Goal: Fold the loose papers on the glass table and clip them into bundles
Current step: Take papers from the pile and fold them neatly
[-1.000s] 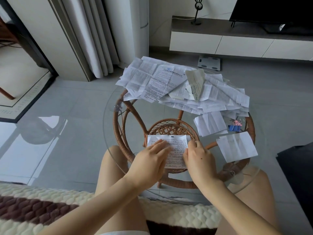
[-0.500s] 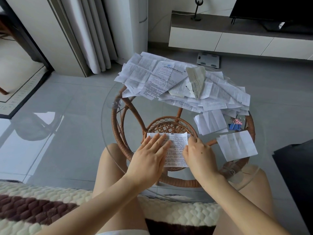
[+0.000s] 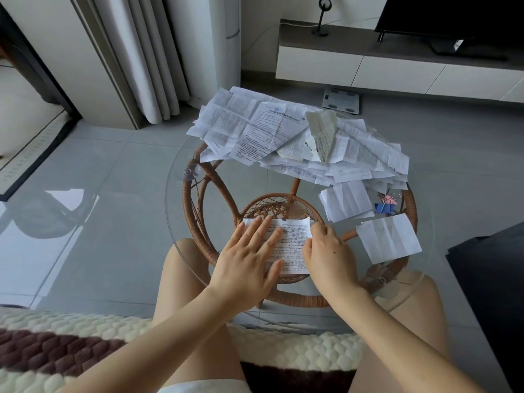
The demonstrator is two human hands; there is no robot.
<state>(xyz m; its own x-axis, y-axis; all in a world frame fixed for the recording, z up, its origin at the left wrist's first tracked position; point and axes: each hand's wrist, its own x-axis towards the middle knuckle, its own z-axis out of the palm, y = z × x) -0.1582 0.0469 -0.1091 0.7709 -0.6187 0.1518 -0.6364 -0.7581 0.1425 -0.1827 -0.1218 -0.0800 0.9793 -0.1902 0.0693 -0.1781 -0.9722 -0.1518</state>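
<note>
Head view, and the left hand (image 3: pixel 249 256) is down flat on the printed sheet (image 3: pixel 289 242), fingers straight and spread, pressing it onto the glass worktop (image 3: pixel 226 180) at the near side, right above the rattan base (image 3: pixel 195 228). The right hand (image 3: pixel 329 251) sits at that sheet's right edge, fingers curled in and pinching the edge by the look of it, so I'd call this a fold being lined up or creased. Progress check: just right of the hands lie a nearer folded sheet (image 3: pixel 388 238) and a farther folded sheet (image 3: pixel 346 201), apart from each other and neither one clipped. The binder clips (image 3: pixel 385 204), pink and blue, sit in a small heap near the right rim, untouched. At the far side the pile of loose papers (image 3: pixel 297 137) is big and unfolded. Early days, then: a couple folded, no clipped bundle in sight, most of the job ahead
</note>
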